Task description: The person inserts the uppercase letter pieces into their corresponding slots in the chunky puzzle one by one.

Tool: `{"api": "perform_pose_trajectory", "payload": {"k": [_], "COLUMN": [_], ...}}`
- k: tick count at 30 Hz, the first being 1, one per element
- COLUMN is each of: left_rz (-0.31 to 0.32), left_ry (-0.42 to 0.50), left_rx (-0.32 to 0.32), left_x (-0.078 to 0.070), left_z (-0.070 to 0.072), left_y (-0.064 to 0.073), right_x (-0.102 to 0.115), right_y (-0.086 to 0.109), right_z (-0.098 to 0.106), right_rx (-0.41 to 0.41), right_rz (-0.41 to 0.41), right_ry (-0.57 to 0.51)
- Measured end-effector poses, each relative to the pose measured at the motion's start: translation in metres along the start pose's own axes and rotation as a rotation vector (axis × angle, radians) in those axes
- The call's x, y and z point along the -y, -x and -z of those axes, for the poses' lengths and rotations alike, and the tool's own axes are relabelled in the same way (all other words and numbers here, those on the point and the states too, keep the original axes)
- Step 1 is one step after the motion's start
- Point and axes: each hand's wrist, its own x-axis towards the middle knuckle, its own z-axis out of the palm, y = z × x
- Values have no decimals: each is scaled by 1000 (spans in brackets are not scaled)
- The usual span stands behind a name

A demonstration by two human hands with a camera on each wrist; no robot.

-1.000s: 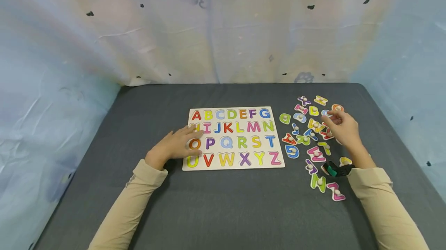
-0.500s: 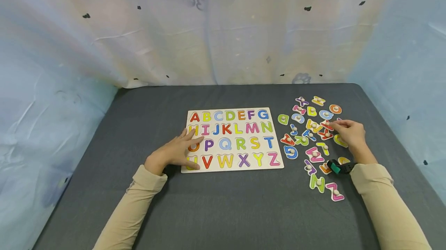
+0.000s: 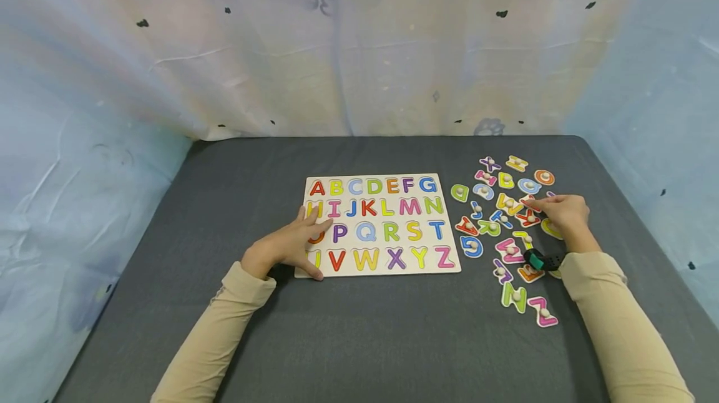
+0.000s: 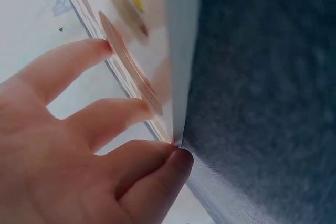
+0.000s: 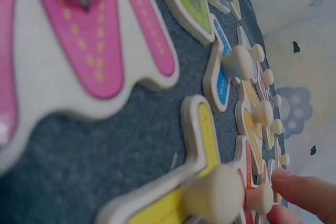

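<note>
A wooden alphabet puzzle board (image 3: 371, 274) with coloured letters lies on the table. My left hand (image 3: 286, 242) rests on its left side, fingers spread and thumb at the near left corner. In the left wrist view, fingertips (image 4: 102, 48) press along the board's edge. At the right, my right hand (image 3: 566, 214) pinches at a red letter piece (image 3: 527, 199), mostly covered by the fingertips. The right wrist view has the fingers (image 5: 307, 192) at the lower right, behind a red K piece (image 5: 247, 166) with a round knob.
Several knobbed letter pieces lie scattered right of the board, among them a yellow L (image 5: 205, 135), a pink M (image 5: 100, 72), a blue G (image 3: 467, 252) and a pink Z (image 3: 539, 319). A patterned curtain (image 3: 359, 47) closes off the back.
My right hand has come down from beside the round blue and orange letters to the red piece, then stayed there. My left thumb has slid down to the board's near edge.
</note>
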Motion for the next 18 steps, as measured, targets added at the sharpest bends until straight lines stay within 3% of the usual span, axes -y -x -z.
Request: {"api": "perform_pose_trajectory", "payload": {"k": [11,18], "left_rz": [-33,-16], "left_ry": [8,0], "left_rx": [1,-1], "left_x": [-2,-3], "left_z": [-1,0], "left_y": [-3,-3], "right_x": [6,9], "right_y": [3,5], "right_z": [-2,-3], "right_rx": [-59,-67], "right_rz": [-17,-23], "right_ry": [118,120]}}
